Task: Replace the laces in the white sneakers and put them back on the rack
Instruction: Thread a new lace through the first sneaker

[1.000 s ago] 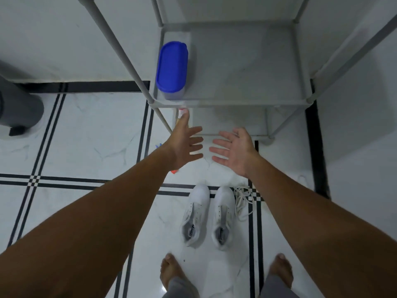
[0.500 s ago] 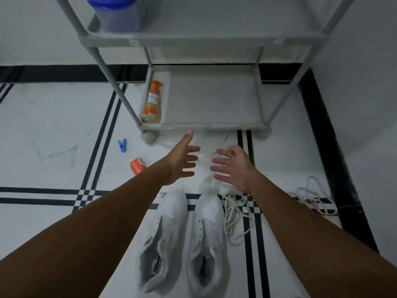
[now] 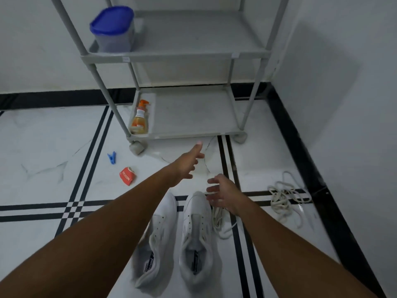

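Two white sneakers without laces stand side by side on the tiled floor, the left sneaker [image 3: 158, 239] and the right sneaker [image 3: 196, 237], toes pointing at the grey rack [image 3: 187, 55]. One white lace [image 3: 221, 222] lies bunched against the right sneaker. Another pile of white laces [image 3: 283, 195] lies further right on the floor. My left hand [image 3: 189, 161] reaches forward above the floor, fingers spread, holding nothing. My right hand [image 3: 223, 194] hovers over the right sneaker's toe, fingers relaxed and empty.
The rack's middle shelf holds a blue-lidded container [image 3: 112, 30]; its bottom shelf holds an orange pump bottle [image 3: 140, 118]. A blue clothes peg [image 3: 111, 157] and a red wrapper [image 3: 127, 176] lie on the floor to the left. A white wall [image 3: 343, 104] closes the right side.
The camera has dipped lower and closer to the sneakers. Both hands have come down toward the floor, the right one now over the right sneaker's toe.
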Action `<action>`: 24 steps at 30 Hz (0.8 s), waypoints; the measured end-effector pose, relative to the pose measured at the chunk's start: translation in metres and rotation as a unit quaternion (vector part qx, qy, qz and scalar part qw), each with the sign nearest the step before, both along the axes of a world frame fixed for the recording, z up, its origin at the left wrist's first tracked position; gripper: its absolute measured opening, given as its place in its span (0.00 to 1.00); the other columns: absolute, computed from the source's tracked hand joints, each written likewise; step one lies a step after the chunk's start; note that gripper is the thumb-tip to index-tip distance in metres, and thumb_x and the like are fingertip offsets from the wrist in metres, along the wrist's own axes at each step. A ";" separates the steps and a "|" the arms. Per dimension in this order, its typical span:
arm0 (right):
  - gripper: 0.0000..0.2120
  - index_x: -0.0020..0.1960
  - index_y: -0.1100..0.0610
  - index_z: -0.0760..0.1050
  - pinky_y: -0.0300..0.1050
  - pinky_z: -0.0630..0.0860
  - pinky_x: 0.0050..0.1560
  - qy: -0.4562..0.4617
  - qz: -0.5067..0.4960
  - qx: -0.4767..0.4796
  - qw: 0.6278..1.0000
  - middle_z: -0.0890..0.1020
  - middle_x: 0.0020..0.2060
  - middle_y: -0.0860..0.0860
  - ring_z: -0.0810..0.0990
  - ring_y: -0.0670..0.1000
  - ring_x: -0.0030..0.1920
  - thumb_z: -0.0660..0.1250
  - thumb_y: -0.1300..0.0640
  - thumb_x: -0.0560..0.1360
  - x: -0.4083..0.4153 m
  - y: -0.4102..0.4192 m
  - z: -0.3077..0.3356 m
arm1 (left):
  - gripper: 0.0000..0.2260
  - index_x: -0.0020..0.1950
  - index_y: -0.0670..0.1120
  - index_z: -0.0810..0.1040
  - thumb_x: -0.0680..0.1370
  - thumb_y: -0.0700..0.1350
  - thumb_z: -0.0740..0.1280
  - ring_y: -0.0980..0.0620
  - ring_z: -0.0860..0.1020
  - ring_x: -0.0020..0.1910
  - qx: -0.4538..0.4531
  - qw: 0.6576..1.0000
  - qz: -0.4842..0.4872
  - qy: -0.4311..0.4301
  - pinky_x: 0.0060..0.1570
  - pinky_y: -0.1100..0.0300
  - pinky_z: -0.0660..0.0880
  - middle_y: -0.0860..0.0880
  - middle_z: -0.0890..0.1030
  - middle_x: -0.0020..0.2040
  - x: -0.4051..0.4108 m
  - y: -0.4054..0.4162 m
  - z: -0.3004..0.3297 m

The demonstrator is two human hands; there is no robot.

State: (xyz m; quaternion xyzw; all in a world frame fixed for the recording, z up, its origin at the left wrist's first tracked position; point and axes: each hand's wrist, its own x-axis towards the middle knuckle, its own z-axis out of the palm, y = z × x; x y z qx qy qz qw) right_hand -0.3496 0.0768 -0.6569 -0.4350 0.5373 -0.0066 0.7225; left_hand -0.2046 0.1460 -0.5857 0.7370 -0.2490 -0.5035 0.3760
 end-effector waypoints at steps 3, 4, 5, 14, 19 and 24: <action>0.09 0.50 0.61 0.76 0.46 0.72 0.41 0.062 0.052 -0.118 0.990 0.78 0.41 0.57 0.76 0.54 0.36 0.60 0.57 0.79 -0.003 0.009 -0.008 | 0.38 0.78 0.48 0.67 0.79 0.72 0.46 0.45 0.64 0.77 0.001 0.989 -0.077 -0.127 0.75 0.46 0.60 0.46 0.65 0.79 -0.008 0.024 0.007; 0.09 0.48 0.61 0.76 0.45 0.71 0.41 0.081 0.100 -0.173 0.977 0.78 0.40 0.56 0.76 0.53 0.37 0.60 0.58 0.79 -0.007 0.012 -0.014 | 0.38 0.78 0.48 0.66 0.79 0.72 0.46 0.46 0.64 0.77 0.007 0.983 -0.096 -0.159 0.75 0.48 0.59 0.46 0.65 0.79 -0.009 0.034 0.005; 0.10 0.47 0.61 0.77 0.43 0.71 0.41 0.103 0.155 -0.229 0.956 0.78 0.40 0.55 0.76 0.52 0.38 0.59 0.57 0.80 -0.011 0.016 -0.018 | 0.38 0.79 0.47 0.66 0.79 0.71 0.46 0.46 0.64 0.77 0.018 0.976 -0.112 -0.184 0.74 0.50 0.59 0.46 0.65 0.79 -0.008 0.043 0.000; 0.08 0.52 0.52 0.78 0.43 0.76 0.47 0.299 0.310 -0.395 0.811 0.81 0.52 0.50 0.81 0.51 0.52 0.61 0.59 0.79 -0.057 0.020 -0.055 | 0.40 0.75 0.46 0.69 0.76 0.75 0.50 0.40 0.73 0.69 0.239 0.934 -0.098 -0.246 0.69 0.47 0.69 0.42 0.73 0.73 0.015 0.112 -0.075; 0.15 0.57 0.51 0.77 0.44 0.75 0.53 0.306 0.447 -0.409 0.735 0.79 0.57 0.50 0.79 0.51 0.54 0.62 0.66 0.75 -0.082 0.015 -0.073 | 0.40 0.80 0.48 0.57 0.76 0.65 0.68 0.40 0.72 0.69 0.272 0.934 -0.091 -0.215 0.63 0.48 0.75 0.40 0.67 0.75 0.006 0.128 -0.101; 0.13 0.59 0.55 0.76 0.45 0.77 0.53 0.308 0.472 -0.467 0.682 0.77 0.58 0.53 0.80 0.53 0.54 0.61 0.66 0.77 -0.098 0.020 -0.089 | 0.40 0.80 0.49 0.54 0.76 0.61 0.70 0.38 0.71 0.69 0.270 0.923 -0.114 -0.249 0.63 0.47 0.76 0.40 0.66 0.74 -0.002 0.124 -0.104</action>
